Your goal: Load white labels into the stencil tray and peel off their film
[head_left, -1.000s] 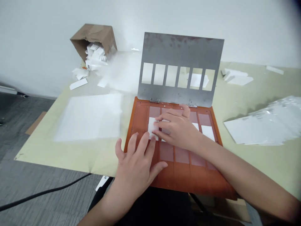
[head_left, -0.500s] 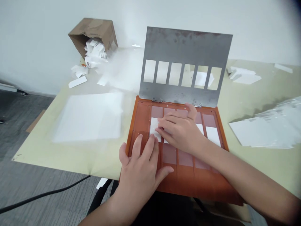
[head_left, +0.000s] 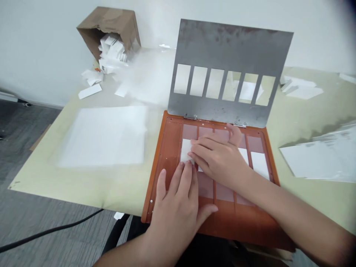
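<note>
An orange slotted tray [head_left: 169,148] lies at the table's near edge, its grey metal lid [head_left: 230,48] with several rectangular windows hinged upright behind it. White cards [head_left: 185,150] lie in the tray's slots. My right hand [head_left: 219,157] rests flat over the middle slots, fingers stretched left onto a white card. My left hand [head_left: 178,207] lies flat on the tray's near left part, fingers spread, tips just below that card. Neither hand grips anything.
A stack of translucent white sheets [head_left: 105,135] lies left of the tray. A tipped cardboard box [head_left: 111,26] spills white cards at the back left. More white sheets [head_left: 319,159] fan out at the right. A black cable [head_left: 50,230] runs across the floor.
The view has shifted, so the tray and lid sit lower and further right. My left hand slid right on the tray, closer to my right hand. My right hand stays on the cards.
</note>
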